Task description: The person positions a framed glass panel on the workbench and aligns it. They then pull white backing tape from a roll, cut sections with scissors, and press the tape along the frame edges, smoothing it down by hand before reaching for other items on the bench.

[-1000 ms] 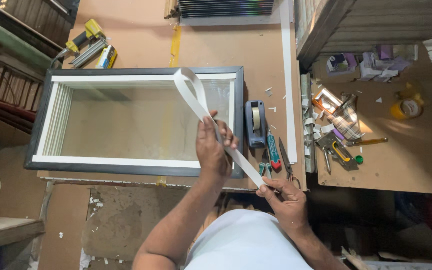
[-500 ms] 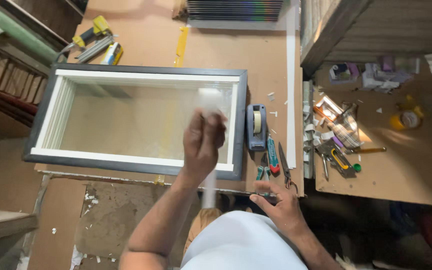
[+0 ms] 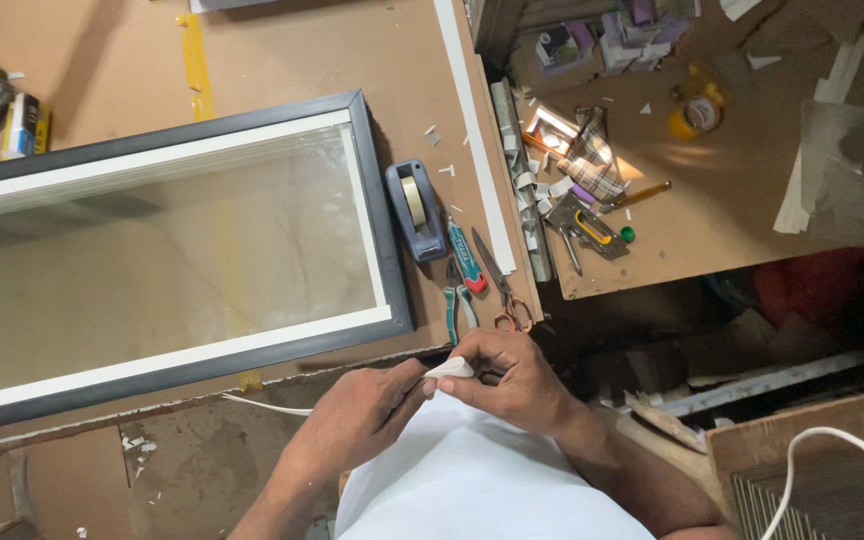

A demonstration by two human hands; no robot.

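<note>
Pinching white strip point(image 3: 449, 368), hands beside frame point(image 3: 377, 230), pliers point(image 3: 457, 305).

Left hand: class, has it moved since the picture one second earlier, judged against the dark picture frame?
Yes. The left hand has dropped from over the frame's right edge to below its near rail, meeting the right hand on the white strip.

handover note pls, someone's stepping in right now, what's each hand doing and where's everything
Left hand and right hand meet at the bench's near edge, both pinching a small folded piece of white strip; a thin white tail trails left of the left hand.
The black frame with white inner lining lies flat on the bench. Right of it: tape dispenser, utility knife, pliers, scissors, all untouched.
Done: the white lining shows along the frame's visible sides.
Left: the strip is not on the frame; where it goes cannot be told.
</note>
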